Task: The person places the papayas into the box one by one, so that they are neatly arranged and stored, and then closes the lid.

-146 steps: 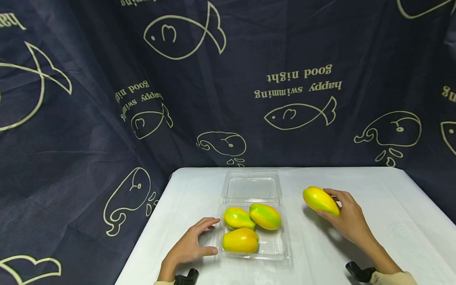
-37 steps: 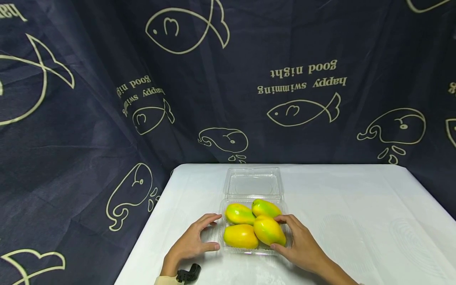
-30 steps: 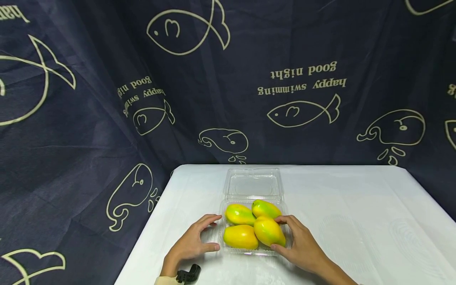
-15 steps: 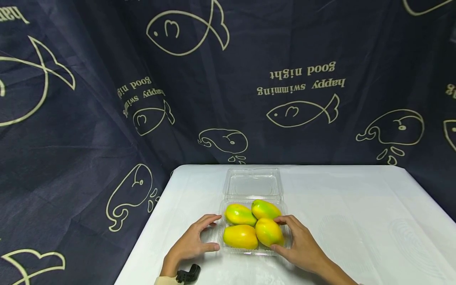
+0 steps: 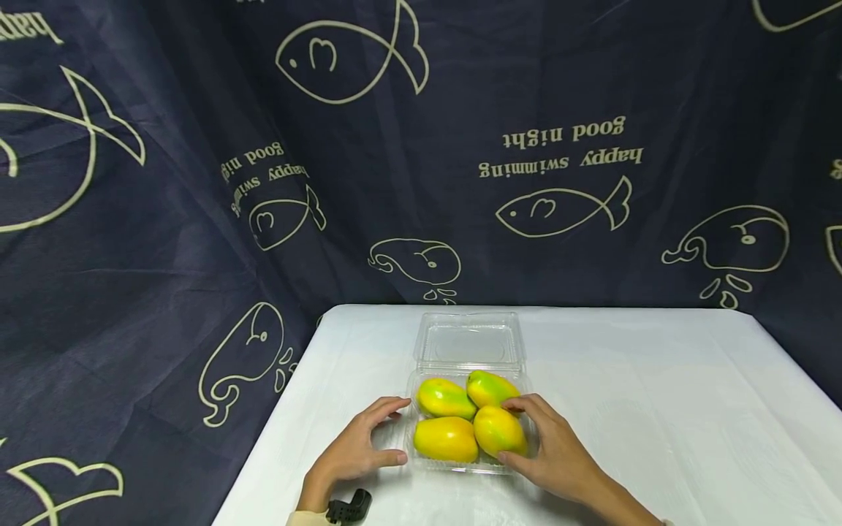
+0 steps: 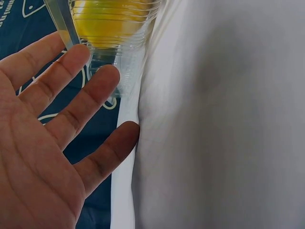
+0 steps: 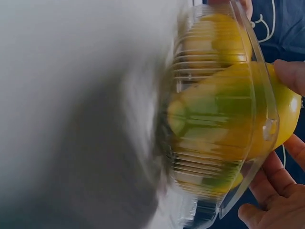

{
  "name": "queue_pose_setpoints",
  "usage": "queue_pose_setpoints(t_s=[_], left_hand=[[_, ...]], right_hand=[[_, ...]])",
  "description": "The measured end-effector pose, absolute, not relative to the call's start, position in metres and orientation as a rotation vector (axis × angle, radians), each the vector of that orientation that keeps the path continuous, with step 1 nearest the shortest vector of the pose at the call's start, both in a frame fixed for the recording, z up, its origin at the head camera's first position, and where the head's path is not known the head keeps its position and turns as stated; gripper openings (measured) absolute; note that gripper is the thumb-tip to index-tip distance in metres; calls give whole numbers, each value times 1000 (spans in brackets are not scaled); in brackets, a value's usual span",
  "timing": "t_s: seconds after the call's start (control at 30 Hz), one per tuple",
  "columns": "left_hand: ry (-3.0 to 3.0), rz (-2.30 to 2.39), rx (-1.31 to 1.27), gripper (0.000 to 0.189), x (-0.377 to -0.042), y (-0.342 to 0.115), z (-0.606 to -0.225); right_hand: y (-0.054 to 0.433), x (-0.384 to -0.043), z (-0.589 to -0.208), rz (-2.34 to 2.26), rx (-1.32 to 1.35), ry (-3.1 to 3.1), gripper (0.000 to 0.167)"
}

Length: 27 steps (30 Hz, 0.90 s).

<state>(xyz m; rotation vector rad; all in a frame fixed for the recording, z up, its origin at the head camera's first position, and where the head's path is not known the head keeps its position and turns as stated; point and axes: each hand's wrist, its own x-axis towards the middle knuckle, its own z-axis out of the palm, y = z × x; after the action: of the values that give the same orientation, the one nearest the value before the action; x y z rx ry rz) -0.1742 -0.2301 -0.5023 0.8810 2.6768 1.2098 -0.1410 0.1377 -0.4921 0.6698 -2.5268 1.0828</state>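
A clear plastic clamshell box (image 5: 421, 462) stands with its lid (image 5: 468, 342) folded back. In its front right part sits a yellow-green mango (image 5: 500, 431), tilted in the right wrist view with its lower end inside the box wall. My right hand (image 5: 559, 453) grips this mango between thumb and fingers, thumb (image 7: 291, 76) on one side. Three more mangoes share the box: one at back left (image 5: 446, 398), one at back right (image 5: 491, 388), one at front left (image 5: 446, 439). My left hand (image 5: 358, 446) holds nothing; its fingers are spread beside the box's left edge.
The box stands on a table with a white cloth (image 5: 658, 409). Behind and to the left hangs a dark blue curtain (image 5: 421, 146) printed with fish and whales. A black wrist mount (image 5: 350, 506) is on the left wrist.
My right hand has carried the mango from the table's right side into the box. Over the last second that mango has settled slightly lower and turned. My left hand has stayed put.
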Motion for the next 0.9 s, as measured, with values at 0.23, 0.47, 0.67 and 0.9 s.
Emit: queue_pose_setpoints(t_s=[0.23, 0.47, 0.67, 0.9], left_hand=[[2701, 1183, 902, 83, -174, -230, -502], [2701, 1190, 881, 84, -175, -230, -503], [2705, 1188, 887, 84, -175, -230, -503], [2713, 1174, 901, 83, -174, -231, -502]], right_hand=[[137, -147, -482, 1101, 685, -2520, 70], [137, -156, -468, 1135, 671, -2524, 66], [144, -172, -451, 1122, 639, -2504, 51], [157, -199, -441, 1191, 605, -2491, 54]])
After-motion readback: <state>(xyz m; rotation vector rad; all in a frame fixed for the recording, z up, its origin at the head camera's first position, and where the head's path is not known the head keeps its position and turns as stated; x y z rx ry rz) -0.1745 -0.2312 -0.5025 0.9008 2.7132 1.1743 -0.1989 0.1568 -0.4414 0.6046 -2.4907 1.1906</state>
